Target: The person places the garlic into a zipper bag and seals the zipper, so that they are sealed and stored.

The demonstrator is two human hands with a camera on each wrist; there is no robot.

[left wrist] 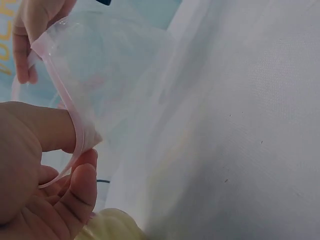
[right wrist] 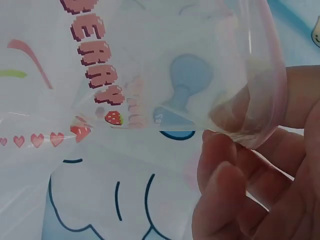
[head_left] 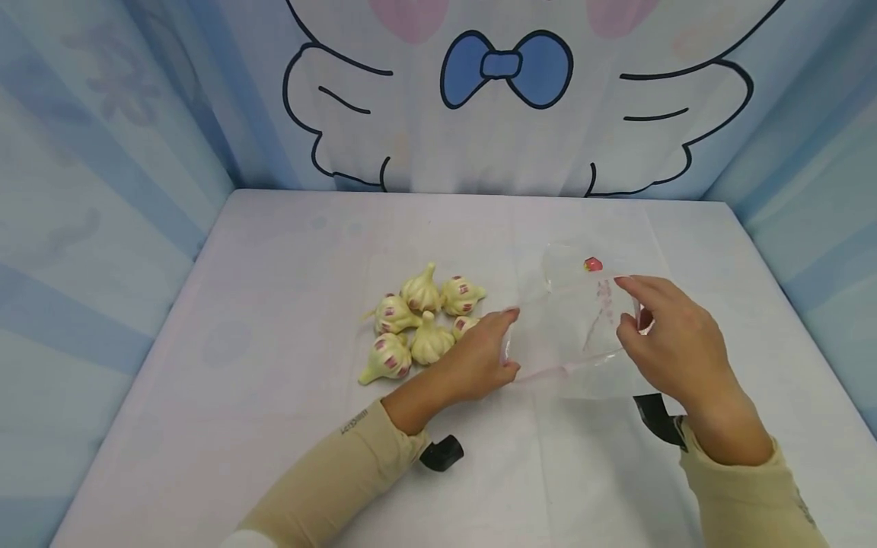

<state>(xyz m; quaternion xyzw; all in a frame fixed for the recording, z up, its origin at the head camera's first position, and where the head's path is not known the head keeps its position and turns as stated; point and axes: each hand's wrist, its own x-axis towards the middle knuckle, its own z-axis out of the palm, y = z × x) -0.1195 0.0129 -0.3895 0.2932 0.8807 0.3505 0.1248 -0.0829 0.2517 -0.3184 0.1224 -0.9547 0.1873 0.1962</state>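
Between both hands is a clear plastic zip bag (head_left: 555,335) with a pink rim (left wrist: 67,95) and printed red lettering (right wrist: 92,55). My left hand (head_left: 473,361) grips one side of the rim, thumb and fingers curled round its edge. On the opposite side, my right hand (head_left: 685,346) pinches the rim, so the bag's mouth is spread apart. Several garlic bulbs (head_left: 388,355), pale with purplish patches, lie in a cluster just beyond and left of my left hand, which partly hides one. In the left wrist view, part of a bulb (left wrist: 112,225) shows below the fingers.
A white cloth (head_left: 274,426) covers the table. Behind it hangs a curtain (head_left: 507,144) with a blue bow print, and blue-white curtains (head_left: 89,228) flank both sides. Black straps (head_left: 441,454) show at the sleeve cuffs.
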